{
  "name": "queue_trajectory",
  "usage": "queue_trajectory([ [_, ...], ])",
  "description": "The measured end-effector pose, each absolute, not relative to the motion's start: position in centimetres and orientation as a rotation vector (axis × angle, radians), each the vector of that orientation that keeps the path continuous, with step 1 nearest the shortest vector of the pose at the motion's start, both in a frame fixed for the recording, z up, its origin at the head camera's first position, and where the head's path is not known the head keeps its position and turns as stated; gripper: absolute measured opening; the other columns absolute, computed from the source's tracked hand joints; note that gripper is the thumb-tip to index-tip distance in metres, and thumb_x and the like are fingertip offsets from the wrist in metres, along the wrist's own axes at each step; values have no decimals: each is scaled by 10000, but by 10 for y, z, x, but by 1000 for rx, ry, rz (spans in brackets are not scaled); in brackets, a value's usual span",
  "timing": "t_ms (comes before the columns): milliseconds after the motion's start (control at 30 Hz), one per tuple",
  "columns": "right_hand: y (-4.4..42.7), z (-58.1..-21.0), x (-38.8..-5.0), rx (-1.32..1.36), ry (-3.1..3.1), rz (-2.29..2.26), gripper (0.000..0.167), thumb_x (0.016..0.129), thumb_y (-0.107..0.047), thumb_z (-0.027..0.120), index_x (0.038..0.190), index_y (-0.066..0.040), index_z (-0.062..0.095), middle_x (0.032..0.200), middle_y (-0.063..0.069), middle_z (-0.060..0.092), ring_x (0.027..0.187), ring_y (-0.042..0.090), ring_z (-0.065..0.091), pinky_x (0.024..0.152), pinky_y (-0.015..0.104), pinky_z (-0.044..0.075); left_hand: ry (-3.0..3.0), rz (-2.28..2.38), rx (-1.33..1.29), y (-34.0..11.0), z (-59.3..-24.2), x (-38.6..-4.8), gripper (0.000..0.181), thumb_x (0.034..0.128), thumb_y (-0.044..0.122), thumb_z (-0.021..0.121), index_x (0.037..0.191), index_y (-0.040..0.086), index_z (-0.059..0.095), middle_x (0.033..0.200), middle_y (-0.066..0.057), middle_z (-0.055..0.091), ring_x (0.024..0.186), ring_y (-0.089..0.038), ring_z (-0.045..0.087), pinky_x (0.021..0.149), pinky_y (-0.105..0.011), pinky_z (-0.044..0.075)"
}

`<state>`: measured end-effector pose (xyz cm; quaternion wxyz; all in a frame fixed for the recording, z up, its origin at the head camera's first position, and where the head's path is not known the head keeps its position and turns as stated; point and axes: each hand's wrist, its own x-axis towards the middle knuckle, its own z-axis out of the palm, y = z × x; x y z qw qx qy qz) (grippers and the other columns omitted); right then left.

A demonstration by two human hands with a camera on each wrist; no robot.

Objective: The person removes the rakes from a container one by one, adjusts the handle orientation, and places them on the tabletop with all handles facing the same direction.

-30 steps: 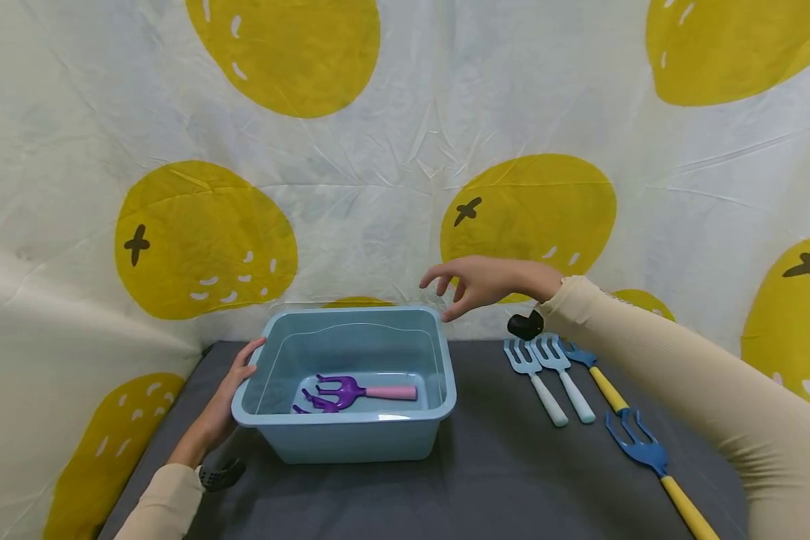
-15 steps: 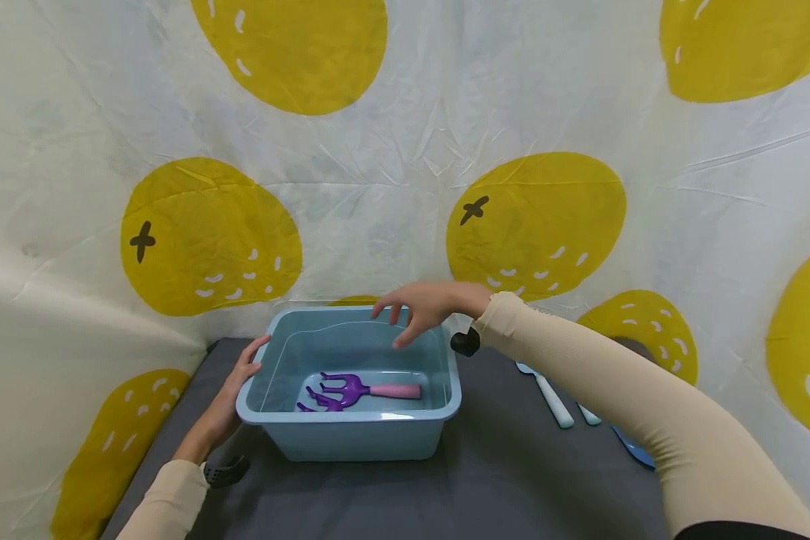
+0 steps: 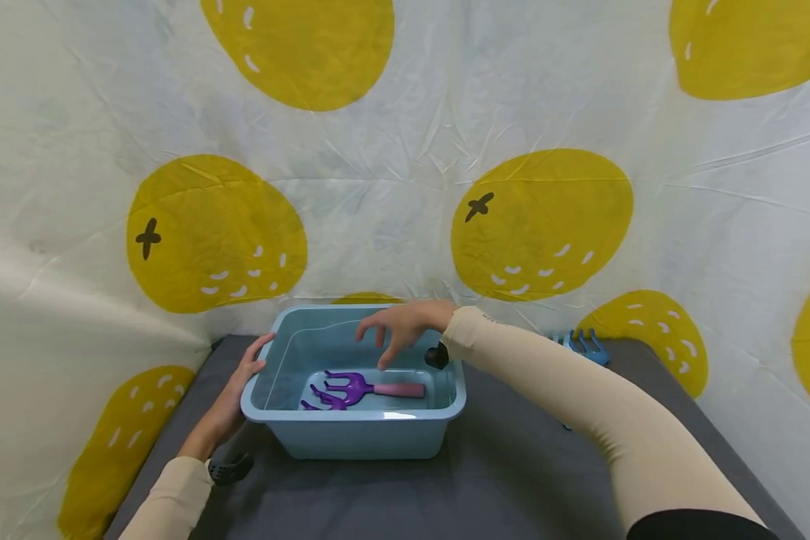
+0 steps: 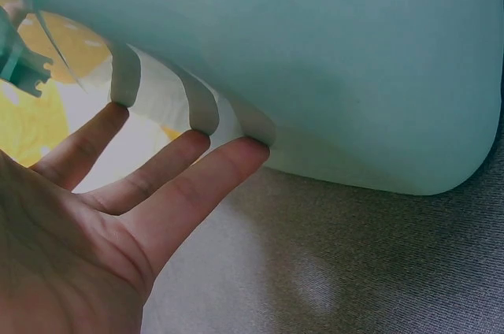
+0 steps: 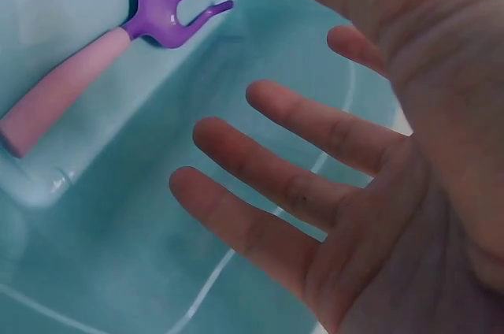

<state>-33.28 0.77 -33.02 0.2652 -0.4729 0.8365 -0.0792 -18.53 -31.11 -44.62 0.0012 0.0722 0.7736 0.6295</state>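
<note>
A light-blue plastic basin stands on the dark cloth. On its floor lie two purple garden hand forks; one fork shows its pink handle, while the front wall hides part of the other fork. My left hand rests at the basin's left rim, and the left wrist view shows straight fingers with their tips against the basin wall. Over the basin's right half hovers my right hand, its fingers spread and slightly bent. In the right wrist view nothing lies between those fingers and the fork is apart from them.
Right of the basin, a blue fork head and pale-blue tines show behind my right sleeve, which hides the rest. A cloth backdrop with yellow fruit prints hangs behind the dark cloth.
My right hand has moved left and down, from beyond the basin's right rim to over its inside. The left hand stays at the left rim. The right sleeve now covers most of the forks outside.
</note>
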Motion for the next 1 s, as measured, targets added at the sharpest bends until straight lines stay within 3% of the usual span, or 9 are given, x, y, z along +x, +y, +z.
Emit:
queue_trajectory([
  [200,-2,-351,-341,-1150,2204,-173,713,888,-342,817,1496,-282,450,1196,29,624,1050,173,622,856,414,574,2429,1991,212,-311,-445,-186,584,1096,406,315,1637,298,124,1686,-92,-7,1436,-439,181,1119,-707,220],
  [333,-8,-366,-342,-1045,2192,-111,773,878,-330,828,1531,-264,420,1115,4,636,1091,240,649,839,412,572,2430,1987,201,-310,-444,-187,581,1098,406,314,1636,296,125,1681,-99,8,1427,-432,202,1112,-674,252],
  [467,-13,-379,-342,-943,2225,-35,703,848,-329,851,1454,-349,497,1150,5,613,1079,277,672,836,410,545,2430,1984,208,-308,-445,-187,582,1097,406,317,1636,293,126,1678,-103,18,1418,-432,221,1111,-670,266],
  [633,-16,-388,-342,-965,2289,141,582,831,-345,853,1330,-430,567,1184,-14,568,982,207,623,796,390,519,2442,1985,213,-308,-447,-189,579,1096,407,321,1633,292,136,1675,-96,32,1412,-428,232,1111,-666,269],
  [833,-19,-396,-341,-937,2328,252,502,814,-333,868,1234,-466,627,1132,-79,584,1030,206,519,822,394,478,2433,1998,201,-308,-447,-190,583,1097,406,327,1635,284,139,1684,-92,11,1429,-414,203,1122,-659,241],
  [1000,-21,-401,-337,-967,2343,241,496,810,-264,875,1202,-466,646,1063,-76,604,977,185,538,766,364,492,2433,2006,183,-308,-448,-190,582,1095,409,332,1632,281,147,1689,-89,12,1439,-412,194,1130,-679,216],
])
